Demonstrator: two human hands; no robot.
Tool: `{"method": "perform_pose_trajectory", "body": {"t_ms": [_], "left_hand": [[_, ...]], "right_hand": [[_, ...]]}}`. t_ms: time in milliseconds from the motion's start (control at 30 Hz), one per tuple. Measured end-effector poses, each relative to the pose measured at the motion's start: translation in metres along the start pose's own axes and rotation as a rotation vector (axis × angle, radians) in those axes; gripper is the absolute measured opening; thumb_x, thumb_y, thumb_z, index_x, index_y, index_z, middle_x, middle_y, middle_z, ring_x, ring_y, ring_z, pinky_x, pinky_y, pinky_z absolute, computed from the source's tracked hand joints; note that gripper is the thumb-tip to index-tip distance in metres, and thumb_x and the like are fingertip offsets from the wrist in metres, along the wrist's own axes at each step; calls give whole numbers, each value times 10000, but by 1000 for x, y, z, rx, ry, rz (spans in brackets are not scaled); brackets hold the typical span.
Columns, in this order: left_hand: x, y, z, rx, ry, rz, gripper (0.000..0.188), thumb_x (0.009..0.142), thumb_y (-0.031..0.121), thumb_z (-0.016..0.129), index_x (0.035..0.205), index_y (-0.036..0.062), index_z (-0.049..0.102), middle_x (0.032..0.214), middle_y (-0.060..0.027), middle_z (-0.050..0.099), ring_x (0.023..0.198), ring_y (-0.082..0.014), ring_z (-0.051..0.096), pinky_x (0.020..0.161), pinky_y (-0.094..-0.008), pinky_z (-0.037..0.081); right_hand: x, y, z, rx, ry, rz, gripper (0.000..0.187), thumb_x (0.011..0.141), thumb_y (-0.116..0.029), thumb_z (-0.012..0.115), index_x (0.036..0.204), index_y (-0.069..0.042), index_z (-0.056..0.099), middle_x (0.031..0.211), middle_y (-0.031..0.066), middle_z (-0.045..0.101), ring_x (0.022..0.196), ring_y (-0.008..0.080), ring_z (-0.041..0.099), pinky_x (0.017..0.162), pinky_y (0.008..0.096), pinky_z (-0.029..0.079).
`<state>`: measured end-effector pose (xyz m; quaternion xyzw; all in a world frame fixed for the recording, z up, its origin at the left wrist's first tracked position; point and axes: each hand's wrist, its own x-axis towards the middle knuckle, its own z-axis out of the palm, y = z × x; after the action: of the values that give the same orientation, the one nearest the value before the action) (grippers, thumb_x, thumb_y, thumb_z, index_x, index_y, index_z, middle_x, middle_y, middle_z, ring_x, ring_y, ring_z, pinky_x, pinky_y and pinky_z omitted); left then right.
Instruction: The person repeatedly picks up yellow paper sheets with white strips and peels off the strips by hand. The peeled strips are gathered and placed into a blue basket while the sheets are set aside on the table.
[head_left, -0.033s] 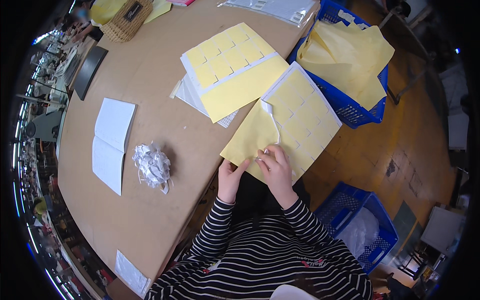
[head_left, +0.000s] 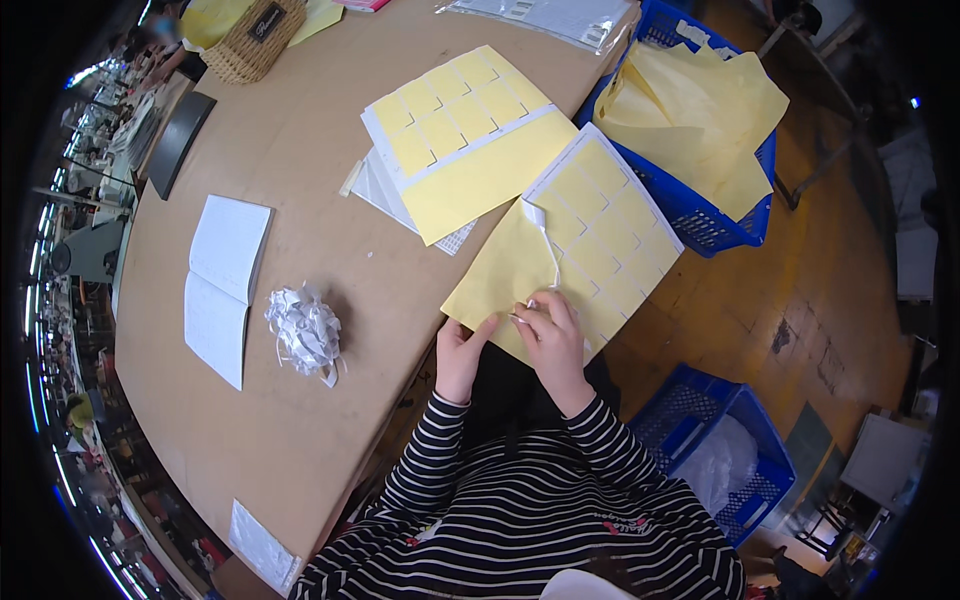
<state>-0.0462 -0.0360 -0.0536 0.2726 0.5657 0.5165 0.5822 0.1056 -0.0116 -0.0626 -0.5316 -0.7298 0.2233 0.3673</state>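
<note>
A yellow sheet [head_left: 610, 230] with white edges and rows of dark corner marks lies slanted before me, partly beyond the table edge. My left hand [head_left: 458, 362] grips its near left corner, thumb on top and fingers underneath. Over the sheet, my right hand [head_left: 553, 345] pinches a thin white paper strip [head_left: 551, 258], which curls away across the yellow surface. Farther off on the table rests a second marked yellow sheet [head_left: 470, 110] with a plain yellow lower part. Beneath it pokes out a white grid-patterned sheet [head_left: 385, 190].
Left on the brown table [head_left: 200, 430] are a ball of crumpled white strips [head_left: 305, 332] and an open notebook [head_left: 225, 290]. A wicker basket [head_left: 250, 45] stands at the far left. Yellow paper fills a blue crate [head_left: 705, 225] at the right; another blue crate [head_left: 690, 400] sits lower.
</note>
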Motion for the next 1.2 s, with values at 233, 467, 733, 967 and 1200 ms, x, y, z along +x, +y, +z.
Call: {"method": "perform_pose_trajectory", "body": {"t_ms": [233,467,733,967,1200], "left_hand": [[18,-6,-2,-22,42,19,234,932,64,648,1140,-41,620,1021,-66,703,874,-102,646,790,-251,511],[20,-10,-4,-10,32,38,236,938,64,644,1143,-48,617,1009,-61,703,862,-92,640,773,-241,504],[21,-12,-6,24,56,12,231,939,68,644,1137,-50,625,1012,-59,701,866,-91,635,783,-244,502],[24,-19,-9,110,61,33,250,930,65,654,1146,-57,620,1035,-61,698,908,-108,634,834,-256,498],[25,-19,-11,80,27,70,276,930,44,647,1190,-34,595,1075,-51,679,929,-112,639,821,-252,508]], "right_hand": [[11,2,-4,32,35,78,166,753,-85,763,893,-39,688,931,84,588,904,302,598,790,388,505],[9,4,-7,-110,61,-103,164,742,-102,781,861,-45,682,943,73,595,897,292,618,860,393,508],[5,14,-29,275,-211,9,106,783,-38,727,840,-35,637,1039,110,607,1051,292,591,983,406,462],[-17,81,-100,1400,422,647,154,971,-164,556,1051,-37,594,1071,122,649,1039,233,616,1013,409,476],[-43,151,-176,1827,579,183,211,996,-189,558,1158,-57,529,1001,83,602,915,173,580,888,331,495]]}}
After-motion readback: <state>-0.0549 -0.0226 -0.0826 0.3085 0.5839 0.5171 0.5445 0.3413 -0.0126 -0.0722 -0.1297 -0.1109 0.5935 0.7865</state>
